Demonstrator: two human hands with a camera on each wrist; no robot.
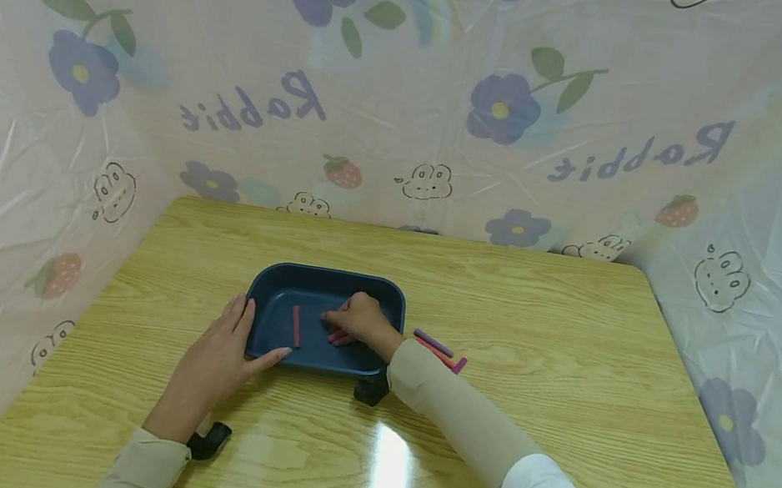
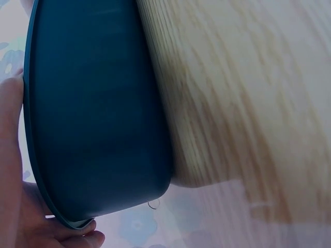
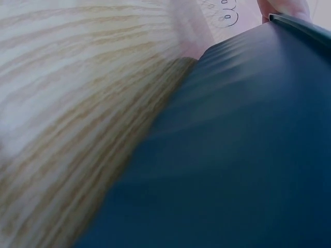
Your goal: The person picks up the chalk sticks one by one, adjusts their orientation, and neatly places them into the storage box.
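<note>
A dark blue rectangular tray (image 1: 315,364) with rounded corners sits on the table. My left hand (image 1: 218,349) holds its near left corner, the thumb over the front rim and the fingers along the left side. In the left wrist view the fingertips (image 2: 90,238) curl at the rim. My right hand (image 1: 366,320) reaches over the right end into the tray, fingers bent down and pinched together at a short pinkish-red stick (image 1: 340,339), partly hidden by the hand. Left of it, a thin red stick (image 1: 296,326) lies lengthwise on the tray floor.
Right of the tray, beside the right wrist, lie a purple stick (image 1: 433,343), an orange-red stick (image 1: 437,355) and a magenta piece (image 1: 460,366). Black wrist cameras (image 1: 210,442) hang at both wrists. Patterned cloth walls (image 1: 411,112) enclose the wooden table (image 1: 539,317) at back and sides.
</note>
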